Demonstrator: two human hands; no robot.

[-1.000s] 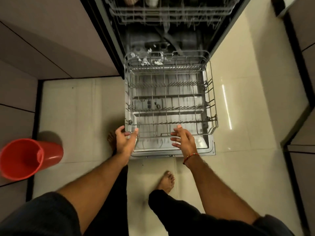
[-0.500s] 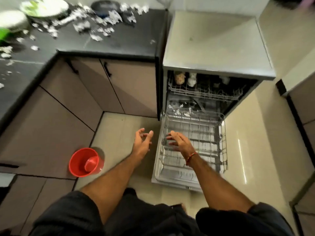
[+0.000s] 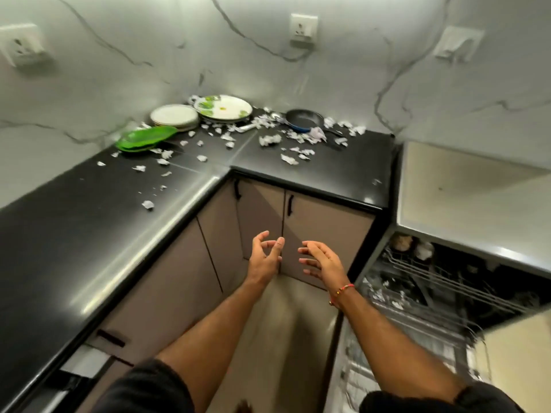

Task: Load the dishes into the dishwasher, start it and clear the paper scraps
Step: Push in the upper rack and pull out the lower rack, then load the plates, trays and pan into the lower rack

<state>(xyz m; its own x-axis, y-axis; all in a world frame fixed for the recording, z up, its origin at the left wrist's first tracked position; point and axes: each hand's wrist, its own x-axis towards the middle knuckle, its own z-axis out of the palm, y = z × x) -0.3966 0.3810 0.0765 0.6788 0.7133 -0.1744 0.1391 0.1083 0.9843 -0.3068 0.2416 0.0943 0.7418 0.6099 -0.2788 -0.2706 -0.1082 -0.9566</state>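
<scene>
Along the black worktop's [image 3: 89,234] back corner sit stacked plates [image 3: 222,110], a pan [image 3: 304,120] and paper scraps [image 3: 269,140]; the dishwasher [image 3: 447,287] gapes at its right end. Left hand [image 3: 265,257] and right hand [image 3: 322,260] hover empty, fingers loosely spread.

Black L-shaped countertop [image 3: 89,222], glossy, set against a marble-veined wall. In its far corner: a stack of white plates [image 3: 174,116]; a large floral plate [image 3: 223,108] just beside it to the right; green plates [image 3: 143,140] in front of the white stack; a dark frying pan [image 3: 304,119] further right. Torn paper scraps [image 3: 269,140] lie scattered among and before the dishes, thinning toward the near left run.
</scene>
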